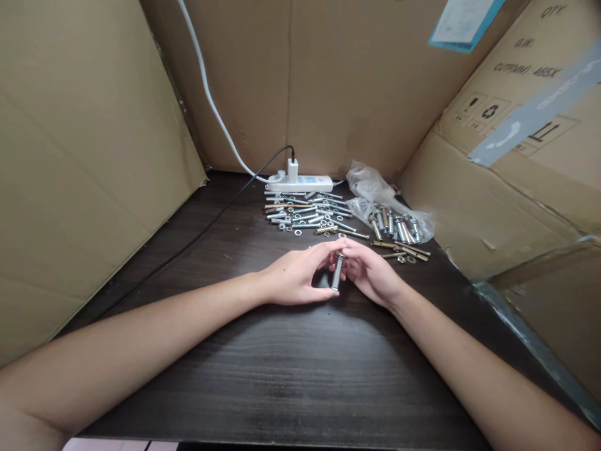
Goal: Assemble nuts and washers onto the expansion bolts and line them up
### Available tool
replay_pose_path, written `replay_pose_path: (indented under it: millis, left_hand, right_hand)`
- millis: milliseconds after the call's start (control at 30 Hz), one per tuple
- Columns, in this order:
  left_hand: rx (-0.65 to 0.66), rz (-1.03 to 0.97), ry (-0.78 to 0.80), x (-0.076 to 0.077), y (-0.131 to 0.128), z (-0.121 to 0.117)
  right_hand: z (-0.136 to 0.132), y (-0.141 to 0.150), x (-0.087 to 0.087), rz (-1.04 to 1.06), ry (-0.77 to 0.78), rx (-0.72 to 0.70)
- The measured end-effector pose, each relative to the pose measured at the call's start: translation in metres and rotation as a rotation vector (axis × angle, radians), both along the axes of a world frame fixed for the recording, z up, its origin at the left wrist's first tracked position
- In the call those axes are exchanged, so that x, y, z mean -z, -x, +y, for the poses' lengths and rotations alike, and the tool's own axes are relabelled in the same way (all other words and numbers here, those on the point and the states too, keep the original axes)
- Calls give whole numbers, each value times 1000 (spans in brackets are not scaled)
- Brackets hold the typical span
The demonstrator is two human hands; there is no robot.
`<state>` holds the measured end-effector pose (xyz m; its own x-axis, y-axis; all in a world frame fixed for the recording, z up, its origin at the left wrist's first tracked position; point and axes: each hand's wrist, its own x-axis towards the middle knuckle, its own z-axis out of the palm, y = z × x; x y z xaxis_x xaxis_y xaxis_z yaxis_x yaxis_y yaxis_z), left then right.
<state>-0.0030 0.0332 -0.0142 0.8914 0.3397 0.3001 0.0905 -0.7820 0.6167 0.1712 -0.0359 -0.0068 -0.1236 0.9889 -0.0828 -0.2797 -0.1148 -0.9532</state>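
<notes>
An expansion bolt (337,273) with a metal sleeve stands tilted between my hands, above the dark table. My left hand (300,274) grips it lengthwise, thumb at the lower end and fingers at the upper end. Closed around its upper end are the fingertips of my right hand (369,269), next to what looks like a nut or washer. Behind the hands lie several loose bolts, sleeves, nuts and washers (307,216). A clear plastic bag (370,181) with more expansion bolts (399,225) is beyond my right hand.
A white power strip (300,183) with a plugged-in charger (292,169) sits at the back. Its white cable (211,100) rises up the back wall, and a black cable (201,232) crosses the table's left side. Cardboard walls (94,156) enclose the left, back and right.
</notes>
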Motion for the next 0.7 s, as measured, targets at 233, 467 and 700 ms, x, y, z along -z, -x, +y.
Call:
replay_pose_path:
  millis: [233, 467, 700]
  left_hand:
    - [5, -4, 5, 0, 0, 0]
    - [-12, 3, 1, 0, 1, 1]
    - [0, -6, 15, -1, 1, 0]
  right_hand:
    - [0, -2, 1, 40, -1, -5]
    - [2, -4, 4, 4, -22, -24]
    - [1, -3, -1, 46, -7, -20]
